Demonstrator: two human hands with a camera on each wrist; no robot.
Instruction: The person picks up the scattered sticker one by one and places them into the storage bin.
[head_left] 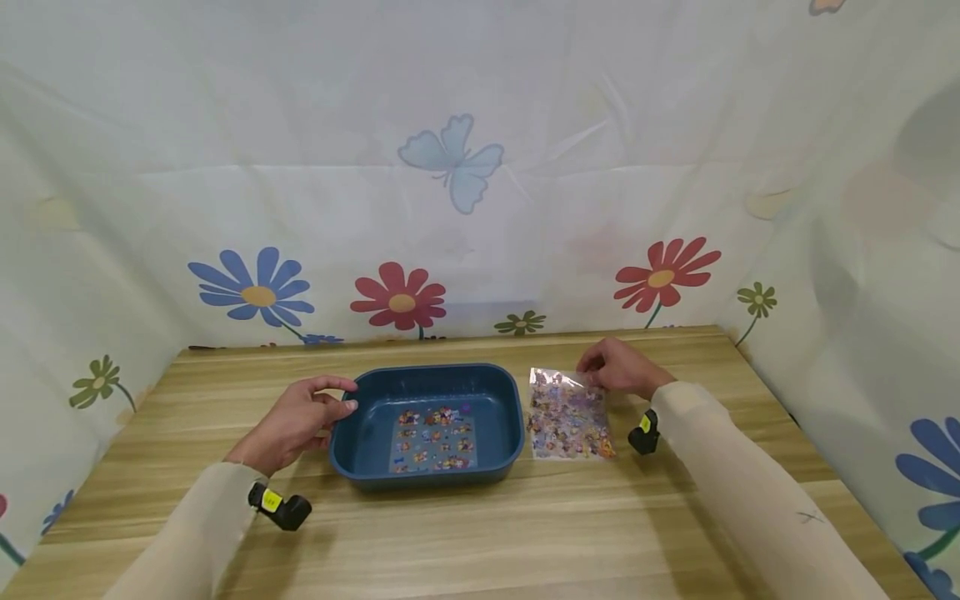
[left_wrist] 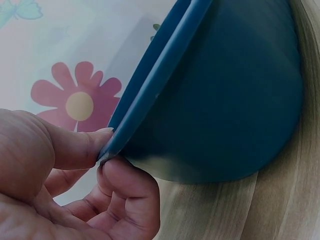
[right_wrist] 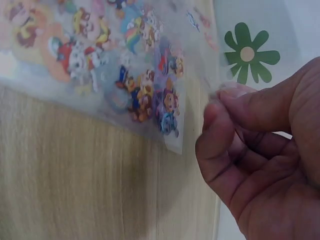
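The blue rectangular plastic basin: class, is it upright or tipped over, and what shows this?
Upright: in the head view, the basin opens upward, its inside visible from above, and stands on the brown wood-grain tabletop.

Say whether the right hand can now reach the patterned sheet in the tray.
Likely yes: the blue tray is open on top and nothing covers the patterned sheet, but the right hand pinches the clear bag and may need to let go.
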